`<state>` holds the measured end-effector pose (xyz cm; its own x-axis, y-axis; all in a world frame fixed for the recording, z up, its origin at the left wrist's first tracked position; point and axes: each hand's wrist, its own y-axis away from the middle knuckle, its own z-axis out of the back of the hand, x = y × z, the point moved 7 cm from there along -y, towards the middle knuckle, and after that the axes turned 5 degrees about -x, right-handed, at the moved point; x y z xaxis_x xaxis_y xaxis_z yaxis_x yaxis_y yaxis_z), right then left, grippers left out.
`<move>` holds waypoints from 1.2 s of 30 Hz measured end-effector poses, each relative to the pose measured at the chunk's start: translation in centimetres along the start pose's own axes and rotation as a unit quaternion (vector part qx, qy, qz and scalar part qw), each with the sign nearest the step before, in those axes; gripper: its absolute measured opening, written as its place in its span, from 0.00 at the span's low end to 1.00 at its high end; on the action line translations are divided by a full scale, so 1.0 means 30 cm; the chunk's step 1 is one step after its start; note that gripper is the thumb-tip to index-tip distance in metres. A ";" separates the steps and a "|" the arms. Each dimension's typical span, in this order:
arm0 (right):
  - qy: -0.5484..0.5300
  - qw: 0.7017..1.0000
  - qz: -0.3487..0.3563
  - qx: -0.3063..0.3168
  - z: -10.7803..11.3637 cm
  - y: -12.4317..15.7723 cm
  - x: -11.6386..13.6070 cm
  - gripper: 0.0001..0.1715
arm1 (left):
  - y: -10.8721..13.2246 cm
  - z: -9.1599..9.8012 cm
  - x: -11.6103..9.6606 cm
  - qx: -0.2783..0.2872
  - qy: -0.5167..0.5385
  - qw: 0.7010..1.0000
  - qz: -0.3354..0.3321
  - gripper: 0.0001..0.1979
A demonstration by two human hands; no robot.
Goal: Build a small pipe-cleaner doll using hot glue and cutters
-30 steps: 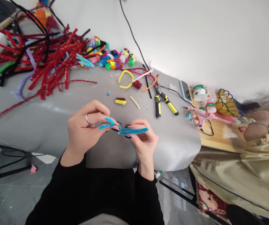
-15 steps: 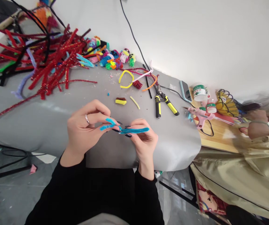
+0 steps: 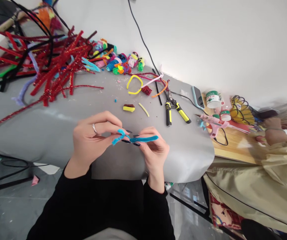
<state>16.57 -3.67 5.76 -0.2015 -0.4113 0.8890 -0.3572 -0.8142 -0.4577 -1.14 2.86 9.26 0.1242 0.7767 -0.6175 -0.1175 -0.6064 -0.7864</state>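
A bent blue pipe cleaner (image 3: 145, 139) stretches between my two hands above the near part of the grey table. My left hand (image 3: 93, 138) pinches its left part, where two short ends fork out around the fingertips. My right hand (image 3: 155, 146) pinches the straight, doubled length between thumb and fingers. Just beyond the hands lie a small yellow and dark red bundle (image 3: 128, 108) and a short pale yellow pipe cleaner piece (image 3: 143, 109). To the right of these rest yellow-and-black cutting pliers (image 3: 174, 106), handles spread.
Red tinsel pipe cleaners (image 3: 58, 66) heap at the left. Small colourful figures (image 3: 123, 61) line the wall. A pink glue gun (image 3: 214, 124), a phone (image 3: 197, 97) and jars (image 3: 212, 98) stand right. Another person's hands (image 3: 274, 130) work at the far right.
The blue pipe cleaner's forked left ends have turned, one now pointing down toward me. My left hand has shifted slightly right; the right hand has barely moved.
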 end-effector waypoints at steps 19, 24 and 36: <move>-0.023 1.000 0.015 0.009 0.010 0.003 0.014 0.03 | 0.017 -0.007 0.013 0.015 -0.003 0.998 0.059 0.07; 0.036 0.999 -0.002 0.019 0.014 0.002 0.018 0.08 | 0.021 -0.009 0.017 0.022 -0.005 0.998 0.062 0.05; 0.062 0.997 -0.021 0.046 0.009 -0.001 0.034 0.08 | 0.010 -0.023 0.022 0.045 0.003 0.997 0.055 0.07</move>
<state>16.62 -4.19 6.69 -0.3019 -0.3263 0.8958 -0.2844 -0.8660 -0.4113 -0.41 3.07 8.61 0.1110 0.7049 -0.7005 -0.2188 -0.6703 -0.7091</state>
